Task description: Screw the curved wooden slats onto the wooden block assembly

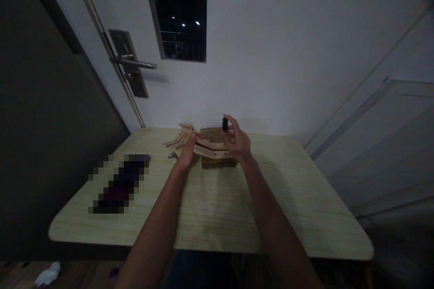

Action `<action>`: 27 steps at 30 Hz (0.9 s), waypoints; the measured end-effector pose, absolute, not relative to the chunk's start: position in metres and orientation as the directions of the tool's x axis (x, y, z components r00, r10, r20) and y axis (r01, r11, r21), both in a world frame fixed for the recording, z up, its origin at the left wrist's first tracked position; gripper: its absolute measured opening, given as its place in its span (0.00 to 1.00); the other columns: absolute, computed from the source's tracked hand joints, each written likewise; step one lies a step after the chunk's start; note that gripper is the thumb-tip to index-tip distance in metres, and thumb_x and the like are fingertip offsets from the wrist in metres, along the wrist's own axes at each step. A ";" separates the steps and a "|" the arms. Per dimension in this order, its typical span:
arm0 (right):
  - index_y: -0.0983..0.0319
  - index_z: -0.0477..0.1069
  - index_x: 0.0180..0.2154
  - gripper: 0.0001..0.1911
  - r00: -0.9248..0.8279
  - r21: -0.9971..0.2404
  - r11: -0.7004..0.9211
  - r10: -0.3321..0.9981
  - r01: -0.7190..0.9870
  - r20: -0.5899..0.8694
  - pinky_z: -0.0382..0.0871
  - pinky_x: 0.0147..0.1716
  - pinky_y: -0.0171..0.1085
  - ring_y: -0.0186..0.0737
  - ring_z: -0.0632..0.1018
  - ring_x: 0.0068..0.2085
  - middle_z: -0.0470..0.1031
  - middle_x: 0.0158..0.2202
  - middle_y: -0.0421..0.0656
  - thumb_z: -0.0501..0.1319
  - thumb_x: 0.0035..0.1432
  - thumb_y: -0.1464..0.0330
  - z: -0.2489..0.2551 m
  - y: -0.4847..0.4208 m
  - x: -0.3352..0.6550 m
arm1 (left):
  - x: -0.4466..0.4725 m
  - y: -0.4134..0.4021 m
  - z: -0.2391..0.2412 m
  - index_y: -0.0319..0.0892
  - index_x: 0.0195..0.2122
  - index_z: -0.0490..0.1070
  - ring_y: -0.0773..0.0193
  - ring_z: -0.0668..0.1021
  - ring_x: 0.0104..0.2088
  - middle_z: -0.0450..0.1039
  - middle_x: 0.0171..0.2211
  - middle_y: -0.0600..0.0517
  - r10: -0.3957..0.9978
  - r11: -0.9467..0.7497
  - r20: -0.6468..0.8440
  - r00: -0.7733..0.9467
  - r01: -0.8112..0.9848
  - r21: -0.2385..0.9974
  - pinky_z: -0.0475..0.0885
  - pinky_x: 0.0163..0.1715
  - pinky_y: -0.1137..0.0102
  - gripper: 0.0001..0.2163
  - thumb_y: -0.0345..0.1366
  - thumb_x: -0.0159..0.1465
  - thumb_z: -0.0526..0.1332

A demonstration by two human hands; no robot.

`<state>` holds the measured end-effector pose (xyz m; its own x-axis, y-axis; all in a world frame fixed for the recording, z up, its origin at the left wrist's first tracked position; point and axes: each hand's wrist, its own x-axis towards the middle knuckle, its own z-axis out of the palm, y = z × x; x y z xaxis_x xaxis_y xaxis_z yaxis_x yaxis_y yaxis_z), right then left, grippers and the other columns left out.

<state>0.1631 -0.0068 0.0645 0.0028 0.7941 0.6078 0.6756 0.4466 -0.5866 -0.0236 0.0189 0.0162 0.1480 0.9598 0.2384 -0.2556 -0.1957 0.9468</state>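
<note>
My left hand [186, 154] is closed on the left end of some pale, bent wooden strips [205, 151] with small holes. These strips lie across a rough brown block [219, 163] on the table. My right hand [240, 143] grips a screwdriver [225, 123] by its short black handle. It stands nearly upright over the strips' right part, its tip close to a hole. Whether the tip sits in a screw is too small to tell. More bent wooden pieces [183, 134] rest behind my left hand, and several dark screws [173, 156] lie beside it.
The pale wood-grain table [210, 216] has rounded front corners and backs onto a white door [271, 54]. A metal door handle [134, 62] juts out at the upper left. On the table's left lies a dark pixelated object [122, 184].
</note>
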 end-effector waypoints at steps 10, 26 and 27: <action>0.51 0.58 0.62 0.25 -0.024 -0.565 0.468 0.784 0.679 0.621 0.76 0.35 0.37 0.42 0.82 0.39 0.81 0.42 0.41 0.55 0.65 0.62 0.061 -0.003 0.167 | -0.023 0.018 0.020 0.45 0.36 0.67 0.57 0.81 0.41 0.80 0.35 0.49 0.965 -0.176 0.217 0.148 -0.247 0.953 0.75 0.41 0.65 0.20 0.59 0.62 0.55; 0.51 0.54 0.64 0.26 -0.017 -0.544 0.445 0.785 0.712 0.619 0.76 0.35 0.37 0.42 0.81 0.37 0.80 0.45 0.42 0.52 0.66 0.62 0.062 -0.007 0.164 | -0.023 0.019 0.017 0.45 0.37 0.66 0.57 0.81 0.41 0.79 0.35 0.50 0.958 -0.197 0.241 0.157 -0.254 0.947 0.75 0.42 0.64 0.21 0.59 0.63 0.53; 0.51 0.54 0.64 0.26 -0.018 -0.552 0.448 0.788 0.704 0.616 0.76 0.35 0.37 0.42 0.81 0.38 0.80 0.45 0.42 0.52 0.66 0.62 0.062 -0.006 0.164 | -0.023 0.019 0.016 0.44 0.38 0.66 0.57 0.81 0.41 0.80 0.35 0.50 0.956 -0.197 0.244 0.161 -0.262 0.945 0.75 0.42 0.64 0.22 0.60 0.62 0.53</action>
